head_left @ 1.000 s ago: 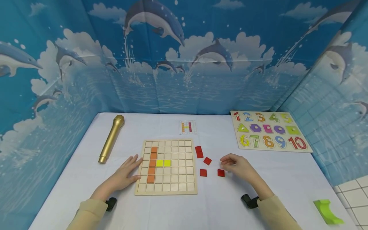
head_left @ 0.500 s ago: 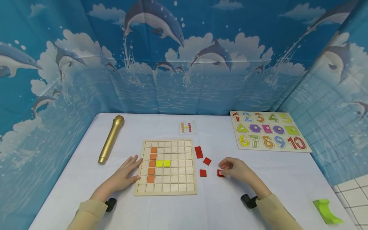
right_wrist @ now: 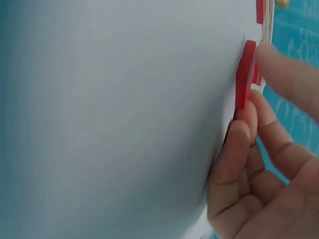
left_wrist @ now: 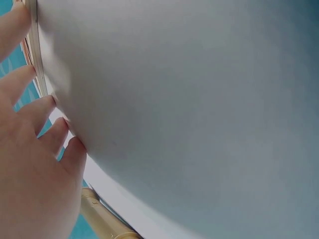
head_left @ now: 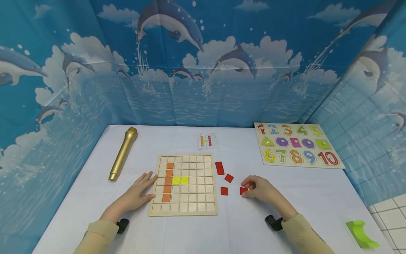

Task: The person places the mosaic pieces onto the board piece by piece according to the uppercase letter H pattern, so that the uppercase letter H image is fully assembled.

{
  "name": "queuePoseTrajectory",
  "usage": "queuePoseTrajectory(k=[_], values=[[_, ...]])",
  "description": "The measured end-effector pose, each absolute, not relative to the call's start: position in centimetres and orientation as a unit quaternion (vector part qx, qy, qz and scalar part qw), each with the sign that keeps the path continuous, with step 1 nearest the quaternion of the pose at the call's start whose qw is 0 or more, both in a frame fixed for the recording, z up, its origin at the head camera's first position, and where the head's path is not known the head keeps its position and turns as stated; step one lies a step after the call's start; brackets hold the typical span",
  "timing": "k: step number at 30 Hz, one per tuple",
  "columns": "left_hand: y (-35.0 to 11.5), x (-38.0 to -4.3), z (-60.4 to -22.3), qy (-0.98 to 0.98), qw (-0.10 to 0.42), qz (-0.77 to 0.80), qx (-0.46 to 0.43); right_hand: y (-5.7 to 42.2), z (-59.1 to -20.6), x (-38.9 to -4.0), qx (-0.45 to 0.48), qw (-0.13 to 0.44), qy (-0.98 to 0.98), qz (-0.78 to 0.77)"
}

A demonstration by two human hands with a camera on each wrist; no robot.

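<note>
In the head view a wooden grid board [head_left: 191,208] lies at the table's middle. In it sit a column of orange tiles [head_left: 166,188] and two yellow tiles [head_left: 180,180]. My left hand [head_left: 136,194], fingers spread, touches the board's left edge. In the left wrist view its fingertips [left_wrist: 29,72] meet the board's side [left_wrist: 34,37]. Right of the board, my right hand [head_left: 261,188] pinches a red square tile [head_left: 243,190] at the tabletop, thumb against it and fingers curled at its edge. The right wrist view has that tile [right_wrist: 244,74] edge-on, partly covered.
Several loose red tiles [head_left: 224,191] lie between board and right hand. A pattern card [head_left: 213,141] lies behind the board. A gold microphone [head_left: 123,154] is at left, a number puzzle board [head_left: 275,159] at back right, a green curved block [head_left: 361,235] at front right.
My right hand has come down and slightly towards me, its thumb now on the red tile. The left hand stays at the board's edge.
</note>
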State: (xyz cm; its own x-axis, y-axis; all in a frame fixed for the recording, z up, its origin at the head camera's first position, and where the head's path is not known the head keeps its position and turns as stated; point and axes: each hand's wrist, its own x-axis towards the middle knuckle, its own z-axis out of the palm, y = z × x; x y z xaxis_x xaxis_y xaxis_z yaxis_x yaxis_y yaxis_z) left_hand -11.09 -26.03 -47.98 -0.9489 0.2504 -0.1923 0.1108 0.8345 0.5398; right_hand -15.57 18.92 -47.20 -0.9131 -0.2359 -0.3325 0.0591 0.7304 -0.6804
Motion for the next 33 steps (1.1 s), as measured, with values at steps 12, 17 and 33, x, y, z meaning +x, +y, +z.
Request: queuePoseTrajectory(k=[12,17,33], values=[[-26.1,-11.1,-48.3,0.949,0.127,0.271,0.099,18.2,-46.7,-15.1,-0.067,0.194,0.921,-0.331],[-26.2,-11.2,-48.2,0.950,0.127,0.270,0.096,18.0,-46.4,-15.0,-0.070,0.199,0.920,-0.330],[-26.2,-11.2,-48.2,0.949,0.126,0.272,0.099,11.7,-44.6,-19.5,-0.050,0.186,0.867,-0.460]])
